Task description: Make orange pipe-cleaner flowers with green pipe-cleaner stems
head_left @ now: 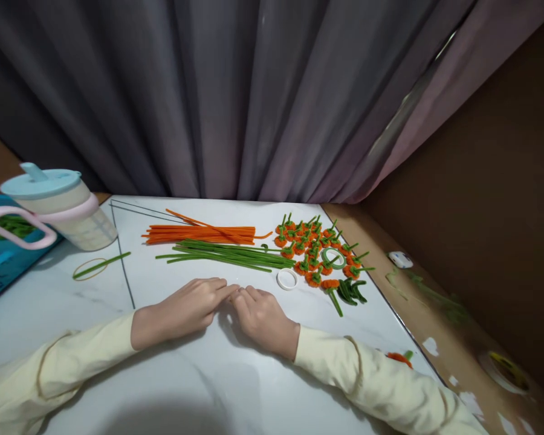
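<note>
My left hand (194,307) and my right hand (262,315) meet above the white tabletop, fingertips touching. The left fingers are curled, with the index finger stretched toward the right thumb. My right fingers are folded into a pinch. Whatever lies between the fingertips, if anything, is too small to make out. Just beyond the hands lies a bundle of green pipe cleaners (226,254), with orange pipe cleaners (204,234) behind it. A white tape ring (287,279) rests near my right hand. Several small orange pipe-cleaner pumpkins (314,278) with green stems are grouped to the right.
A lidded cup (88,226) with a pink handle stands at left beside a blue basket (16,269). A green pipe cleaner (102,266) crosses a rubber band. Green tape (333,258) and dark green curled pieces (351,291) lie right. A grey curtain (217,103) hangs behind.
</note>
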A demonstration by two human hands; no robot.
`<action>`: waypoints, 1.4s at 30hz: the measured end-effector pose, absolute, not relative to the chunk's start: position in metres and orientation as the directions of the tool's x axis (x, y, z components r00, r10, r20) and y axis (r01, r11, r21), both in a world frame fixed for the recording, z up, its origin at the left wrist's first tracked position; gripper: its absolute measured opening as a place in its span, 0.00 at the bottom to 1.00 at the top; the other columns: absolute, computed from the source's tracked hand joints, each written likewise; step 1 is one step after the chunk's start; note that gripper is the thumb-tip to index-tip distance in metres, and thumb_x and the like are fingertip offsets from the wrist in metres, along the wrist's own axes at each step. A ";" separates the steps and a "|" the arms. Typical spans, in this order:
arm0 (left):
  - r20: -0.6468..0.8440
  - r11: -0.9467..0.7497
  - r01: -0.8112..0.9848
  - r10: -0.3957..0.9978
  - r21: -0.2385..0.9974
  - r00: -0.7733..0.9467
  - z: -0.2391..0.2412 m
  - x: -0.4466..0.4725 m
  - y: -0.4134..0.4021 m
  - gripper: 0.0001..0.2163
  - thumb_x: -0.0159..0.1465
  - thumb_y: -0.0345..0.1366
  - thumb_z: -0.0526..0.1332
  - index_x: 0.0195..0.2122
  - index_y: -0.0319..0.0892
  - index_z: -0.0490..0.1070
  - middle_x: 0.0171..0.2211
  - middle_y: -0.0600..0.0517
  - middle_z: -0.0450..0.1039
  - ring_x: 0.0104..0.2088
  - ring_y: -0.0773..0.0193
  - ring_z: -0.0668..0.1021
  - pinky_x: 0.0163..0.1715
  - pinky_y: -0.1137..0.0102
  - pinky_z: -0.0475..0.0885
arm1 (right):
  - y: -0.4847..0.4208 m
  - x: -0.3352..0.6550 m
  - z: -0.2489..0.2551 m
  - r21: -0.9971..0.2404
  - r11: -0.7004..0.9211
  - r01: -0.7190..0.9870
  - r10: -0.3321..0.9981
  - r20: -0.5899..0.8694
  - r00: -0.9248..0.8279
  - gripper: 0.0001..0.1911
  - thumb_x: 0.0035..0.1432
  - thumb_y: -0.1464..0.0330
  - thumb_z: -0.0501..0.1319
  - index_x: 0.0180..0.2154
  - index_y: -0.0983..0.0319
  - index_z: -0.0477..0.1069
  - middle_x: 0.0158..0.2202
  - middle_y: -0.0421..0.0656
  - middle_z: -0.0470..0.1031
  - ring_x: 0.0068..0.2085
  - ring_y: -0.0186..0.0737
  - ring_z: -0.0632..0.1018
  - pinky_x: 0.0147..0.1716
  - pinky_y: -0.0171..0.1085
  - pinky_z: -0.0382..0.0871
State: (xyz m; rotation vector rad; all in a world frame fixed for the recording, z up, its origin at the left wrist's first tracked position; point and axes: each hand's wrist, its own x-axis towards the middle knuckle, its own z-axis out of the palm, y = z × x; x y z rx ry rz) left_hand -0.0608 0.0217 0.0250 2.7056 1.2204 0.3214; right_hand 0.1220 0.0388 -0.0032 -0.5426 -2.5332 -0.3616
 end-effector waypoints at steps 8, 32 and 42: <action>0.402 -0.633 0.724 0.759 0.273 0.512 -0.006 -0.076 0.023 0.11 0.59 0.22 0.48 0.30 0.40 0.67 0.23 0.52 0.68 0.23 0.64 0.71 0.23 0.72 0.64 | 0.054 0.101 -0.015 0.082 0.919 0.385 0.308 0.459 -0.833 0.07 0.59 0.78 0.48 0.34 0.66 0.63 0.26 0.45 0.71 0.26 0.40 0.70 0.21 0.36 0.60; 0.529 -0.725 0.681 0.621 0.104 0.579 -0.010 -0.083 0.021 0.12 0.60 0.22 0.46 0.29 0.41 0.65 0.20 0.52 0.66 0.22 0.64 0.69 0.21 0.71 0.63 | 0.055 0.106 -0.024 -0.417 0.811 0.410 0.571 0.412 -0.710 0.06 0.65 0.67 0.49 0.34 0.60 0.58 0.27 0.40 0.70 0.25 0.35 0.71 0.24 0.32 0.60; 0.562 -0.703 0.648 0.675 0.294 0.477 -0.011 -0.080 0.020 0.06 0.65 0.27 0.49 0.36 0.40 0.63 0.25 0.52 0.72 0.25 0.67 0.75 0.25 0.74 0.68 | 0.058 0.109 -0.024 -0.121 0.913 0.388 0.403 0.402 -0.822 0.04 0.62 0.74 0.52 0.33 0.63 0.63 0.27 0.41 0.68 0.27 0.35 0.70 0.23 0.32 0.57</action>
